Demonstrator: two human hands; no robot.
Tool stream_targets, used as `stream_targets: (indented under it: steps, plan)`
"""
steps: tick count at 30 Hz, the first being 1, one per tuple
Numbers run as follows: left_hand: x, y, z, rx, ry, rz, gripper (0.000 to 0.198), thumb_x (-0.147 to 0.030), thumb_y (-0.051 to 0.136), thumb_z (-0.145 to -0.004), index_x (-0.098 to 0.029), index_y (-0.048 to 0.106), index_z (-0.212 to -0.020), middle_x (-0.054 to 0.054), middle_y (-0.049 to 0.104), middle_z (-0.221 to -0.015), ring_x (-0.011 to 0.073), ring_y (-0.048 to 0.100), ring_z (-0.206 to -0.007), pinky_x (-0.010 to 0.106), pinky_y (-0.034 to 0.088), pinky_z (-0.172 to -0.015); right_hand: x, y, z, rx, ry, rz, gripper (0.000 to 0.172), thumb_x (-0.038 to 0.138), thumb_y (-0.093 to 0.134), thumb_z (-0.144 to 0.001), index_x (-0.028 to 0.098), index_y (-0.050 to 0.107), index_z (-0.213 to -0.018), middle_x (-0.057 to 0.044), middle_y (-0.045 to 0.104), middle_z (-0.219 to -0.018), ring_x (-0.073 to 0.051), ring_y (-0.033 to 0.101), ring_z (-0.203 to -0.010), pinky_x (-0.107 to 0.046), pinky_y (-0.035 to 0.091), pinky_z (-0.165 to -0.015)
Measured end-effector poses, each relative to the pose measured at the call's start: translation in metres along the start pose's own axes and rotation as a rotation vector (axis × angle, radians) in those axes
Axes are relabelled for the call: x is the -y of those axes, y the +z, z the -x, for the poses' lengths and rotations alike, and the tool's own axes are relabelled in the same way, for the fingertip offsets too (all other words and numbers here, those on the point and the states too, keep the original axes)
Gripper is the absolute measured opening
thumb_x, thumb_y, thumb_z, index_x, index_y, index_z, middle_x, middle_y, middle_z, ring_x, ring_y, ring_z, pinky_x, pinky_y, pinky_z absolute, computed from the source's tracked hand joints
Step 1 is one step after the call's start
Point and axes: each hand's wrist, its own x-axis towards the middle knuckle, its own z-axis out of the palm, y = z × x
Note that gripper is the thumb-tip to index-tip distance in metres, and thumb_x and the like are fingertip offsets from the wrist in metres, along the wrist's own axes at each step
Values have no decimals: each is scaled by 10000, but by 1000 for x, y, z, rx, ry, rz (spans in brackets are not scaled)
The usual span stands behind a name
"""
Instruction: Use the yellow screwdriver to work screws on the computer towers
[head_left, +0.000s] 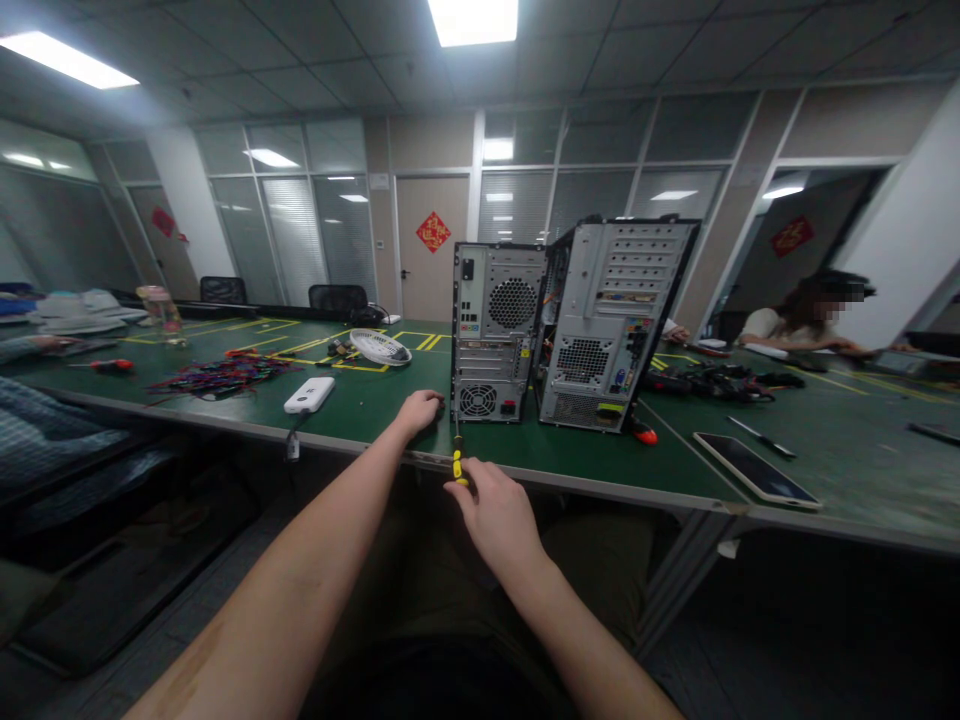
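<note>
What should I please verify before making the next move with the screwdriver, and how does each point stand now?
1. Right hand grips the screwdriver by its yellow handle: ok.
2. Screwdriver tip seated in a screw: cannot tell, too small to see.
3. Smaller computer case stands upright: ok.
4. Left hand steadies that case: cannot tell; it is beside the lower left corner, contact unclear.
5. White device's cord kept on the table: not ok, it hangs over the front edge.
</note>
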Motion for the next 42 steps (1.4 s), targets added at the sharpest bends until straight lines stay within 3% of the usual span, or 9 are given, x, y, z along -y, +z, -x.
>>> stream_targets:
  steps: [5, 11, 17, 24, 32, 39, 42]
  plan:
    - [1, 1, -2, -5, -8, -6, 353, -185, 545, -838, -176, 801, -1081, 77, 800, -1063, 216, 707, -1047, 273, 495, -971, 0, -3, 0, 55, 43, 84, 239, 372, 598, -1006, 241, 648, -1199, -41, 770, -881, -219, 730, -773, -283, 462, -691]
    - [4, 2, -4, 1, -2, 12, 380, -161, 526, -825, -173, 799, -1088, 75, 802, -1045, 212, 716, -1029, 268, 506, -952, -2, 0, 0, 21, -35, -41, 299, 235, 585, -1001, 236, 668, -1288, -62, 771, -1114, -206, 731, -984, -282, 506, -873]
    - [2, 1, -2, 3, 9, 13, 392, -143, 505, -827, -160, 793, -1092, 80, 799, -1058, 212, 713, -1049, 265, 502, -954, -1, 3, 2, 51, -48, -76, 350, 182, 545, -1001, 230, 654, -1330, -66, 757, -1153, -203, 718, -1021, -282, 501, -917]
    - [-1, -1, 1, -1, -14, 10, 383, -148, 523, -825, -167, 792, -1098, 68, 799, -1063, 211, 705, -1064, 262, 496, -961, 2, 1, 1, 59, 3, -66, 189, 259, 524, -1028, 225, 628, -1182, -38, 765, -968, -208, 730, -859, -271, 478, -752]
    - [-1, 0, 0, -1, -6, -3, 393, -153, 515, -826, -165, 795, -1102, 77, 799, -1067, 218, 705, -1065, 273, 498, -966, 0, 0, 3, 11, -35, -1, 295, 231, 512, -1020, 245, 626, -1292, -69, 735, -1136, -205, 700, -1020, -284, 488, -846]
    - [-1, 0, 1, 6, -13, -6, 384, -160, 522, -833, -153, 788, -1110, 93, 792, -1098, 216, 705, -1070, 278, 496, -969, 4, -3, 2, 28, -16, -19, 168, 244, 515, -1031, 217, 611, -1166, -40, 744, -1027, -195, 701, -917, -268, 464, -757]
    - [-2, -1, 2, 0, -15, -6, 377, -162, 526, -836, -159, 789, -1105, 89, 793, -1094, 215, 705, -1060, 278, 492, -974, 3, -4, 1, 32, -8, -14, 174, 246, 522, -1029, 222, 615, -1174, -48, 739, -1056, -192, 696, -952, -265, 471, -788]
